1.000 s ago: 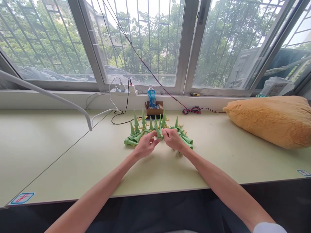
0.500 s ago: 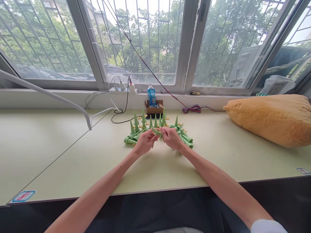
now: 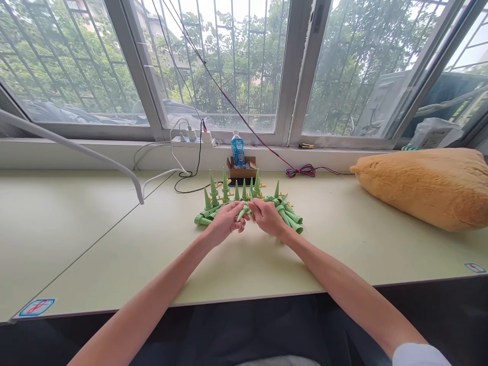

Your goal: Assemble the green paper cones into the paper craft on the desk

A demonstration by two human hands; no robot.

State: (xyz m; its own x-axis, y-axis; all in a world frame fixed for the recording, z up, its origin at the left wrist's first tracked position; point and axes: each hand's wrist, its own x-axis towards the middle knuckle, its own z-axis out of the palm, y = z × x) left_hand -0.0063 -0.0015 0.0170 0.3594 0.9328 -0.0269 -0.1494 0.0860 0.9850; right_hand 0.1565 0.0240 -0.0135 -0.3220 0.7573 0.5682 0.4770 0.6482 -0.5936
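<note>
Between my hands is a green plastic watering spike (image 3: 242,212), its pointed end tilted down toward me. My left hand (image 3: 227,218) is closed around it, with the tip showing past the fingers. My right hand (image 3: 267,216) pinches at the spike's upper end; what lies under those fingertips is hidden. Just behind stand several upright green spikes (image 3: 225,188) with small yellow valves (image 3: 262,186). More green spikes (image 3: 293,219) lie in a pile beside my right hand, and another pile (image 3: 204,218) lies left of my left hand.
A blue bottle (image 3: 238,150) stands in a small cardboard box (image 3: 244,172) by the window wall. A power strip (image 3: 190,136) with cables is at back left, a bundled red-black wire (image 3: 301,171) at back right. An orange plush cushion (image 3: 423,188) lies right; a white curved tube (image 3: 95,150) crosses left.
The spike in my hands has turned, so its point now faces down toward me instead of up to the left. My left hand has rotated with it; the right has barely shifted.
</note>
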